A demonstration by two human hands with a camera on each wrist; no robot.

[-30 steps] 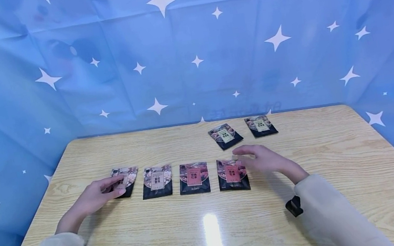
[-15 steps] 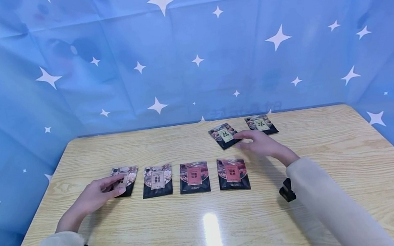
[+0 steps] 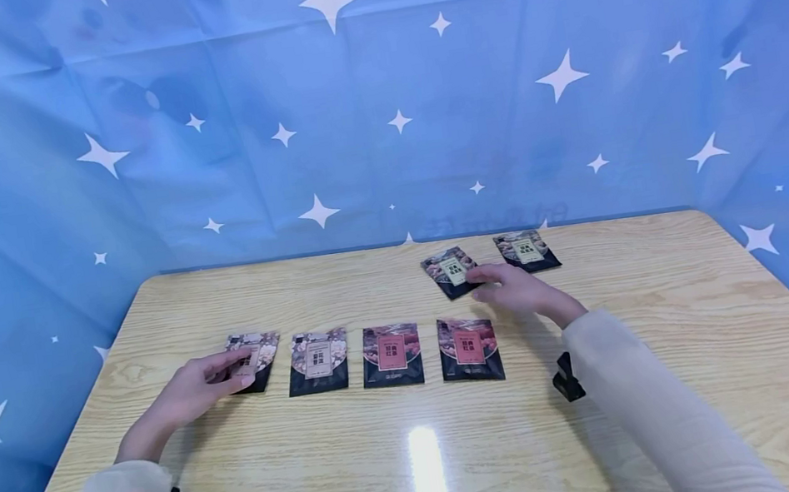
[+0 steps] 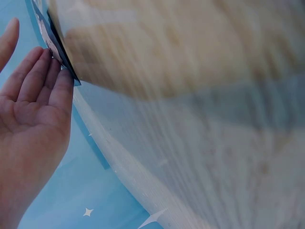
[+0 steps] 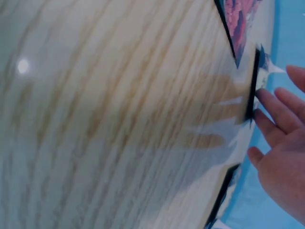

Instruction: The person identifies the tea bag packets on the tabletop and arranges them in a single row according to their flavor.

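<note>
My left hand [image 3: 195, 386] rests its fingertips on the leftmost tea sachet [image 3: 264, 358], a dark packet with a pale flower print, covering part of its label. In the left wrist view, the fingers [image 4: 33, 78] are fairly straight on the sachet [image 4: 55, 40] and the thumb stands apart. At the back, my right hand [image 3: 522, 289] touches the lower right of a tilted tea sachet with a pale green label [image 3: 449, 271]. In the right wrist view the fingers [image 5: 279, 112] are extended, their tips at that sachet's [image 5: 255, 81] surface.
Between the hands lie a pink-labelled flower sachet [image 3: 317, 362] and two red-labelled sachets [image 3: 391, 356], all flat in a row. Another green-labelled sachet [image 3: 526, 251] lies at the back right. The wooden table [image 3: 306, 477] ends at a blue starry curtain [image 3: 382, 155].
My right hand has moved from beside the right red-labelled sachet up and back onto the tilted green-labelled one. The left hand stays on its sachet.
</note>
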